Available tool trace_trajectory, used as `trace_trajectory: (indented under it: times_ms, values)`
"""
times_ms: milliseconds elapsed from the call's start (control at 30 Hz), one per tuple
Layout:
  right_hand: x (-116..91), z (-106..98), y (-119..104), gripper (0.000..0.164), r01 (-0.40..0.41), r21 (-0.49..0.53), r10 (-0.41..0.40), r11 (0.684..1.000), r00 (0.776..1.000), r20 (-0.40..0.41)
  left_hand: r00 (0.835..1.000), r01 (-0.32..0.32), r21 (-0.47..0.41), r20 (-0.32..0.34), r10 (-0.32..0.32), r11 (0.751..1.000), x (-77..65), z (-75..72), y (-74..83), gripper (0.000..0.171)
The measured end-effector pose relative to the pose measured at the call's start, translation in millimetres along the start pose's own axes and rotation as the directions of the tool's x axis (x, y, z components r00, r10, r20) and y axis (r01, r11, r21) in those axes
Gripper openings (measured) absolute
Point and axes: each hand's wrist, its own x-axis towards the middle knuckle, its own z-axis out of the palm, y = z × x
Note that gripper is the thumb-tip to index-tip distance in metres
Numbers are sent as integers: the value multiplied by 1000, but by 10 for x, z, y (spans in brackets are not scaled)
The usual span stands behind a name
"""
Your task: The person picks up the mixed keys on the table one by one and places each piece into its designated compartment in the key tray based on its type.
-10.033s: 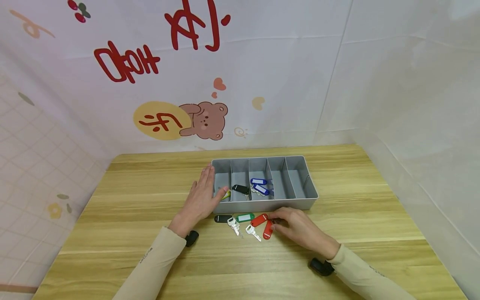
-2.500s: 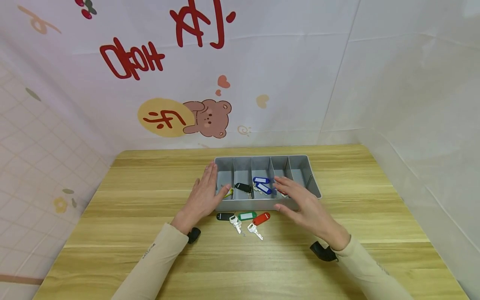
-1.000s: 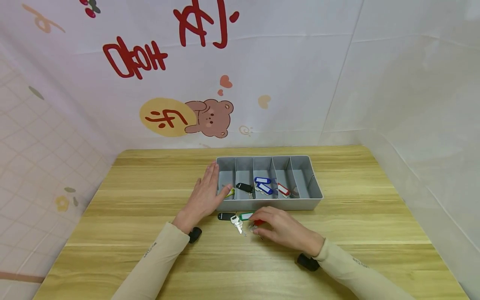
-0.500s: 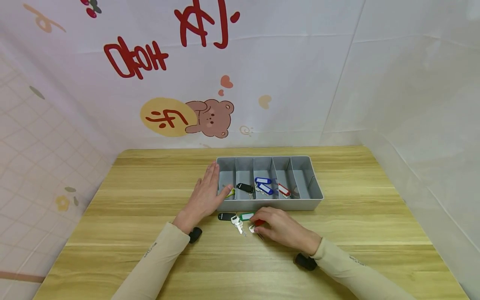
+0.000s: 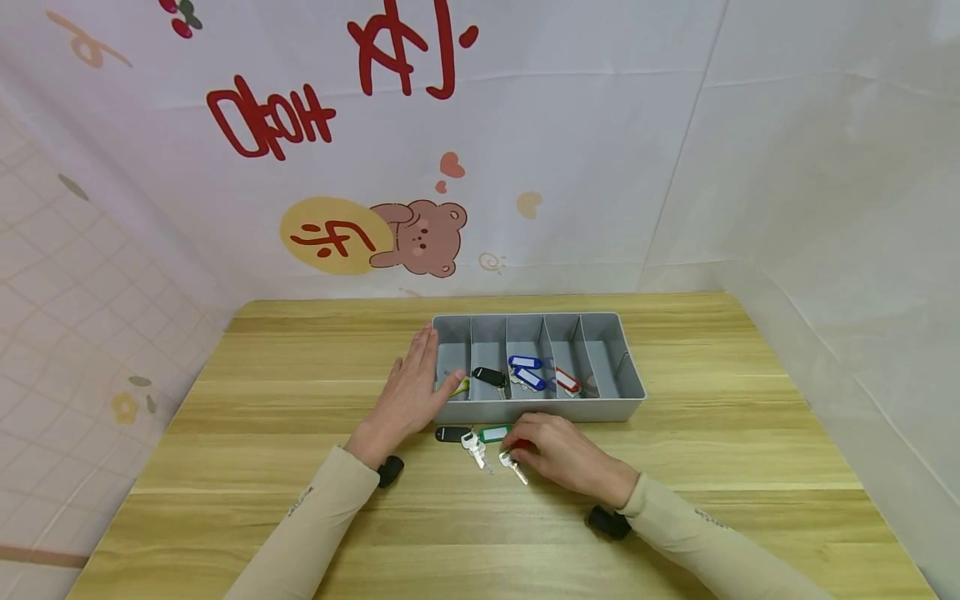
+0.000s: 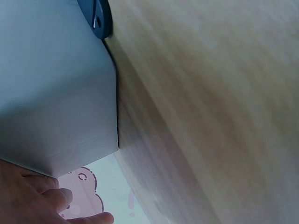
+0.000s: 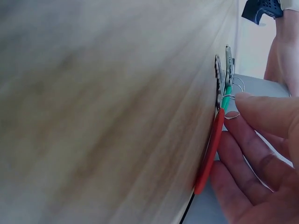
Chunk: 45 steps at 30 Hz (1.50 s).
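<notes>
My left hand lies with straight fingers along the left end of a grey divided tray, thumb over its front rim. In front of the tray, my right hand pinches at the ring of a red key tag, thumb and forefinger tips around the thin wire. Its silver key points toward the front of the table; in the head view the fingers hide most of the tag. Just left lie a green key tag and a black key tag, with silver keys between them.
From the left, the tray's compartments hold a yellow tag, a black tag, two blue tags and another red tag. The rightmost compartment shows bare grey. A white printed curtain stands behind the wooden table.
One of two red tags on the table moved into the fourth compartment. My right hand then came back down to the other red tag, whose key now shows more fully. The left hand stayed.
</notes>
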Motion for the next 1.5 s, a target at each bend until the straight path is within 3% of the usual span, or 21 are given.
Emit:
trace_trajectory:
  times_ms: [533,933,1500]
  values:
    - [-15,-18,8,13,6,7,-6,1000,1000,7,1000,-3,-4,-7,3,1000,-7,6,15,90]
    - [-70,-41,-3,11,29,-14,-30,999,997,-71,1000,1,7,-4,-1,1000,-10,7,13,89]
    - [-147,-178,-29,8,98,6,-94,995,976,-197,1000,-4,3,-12,4,1000,-9,16,12,90]
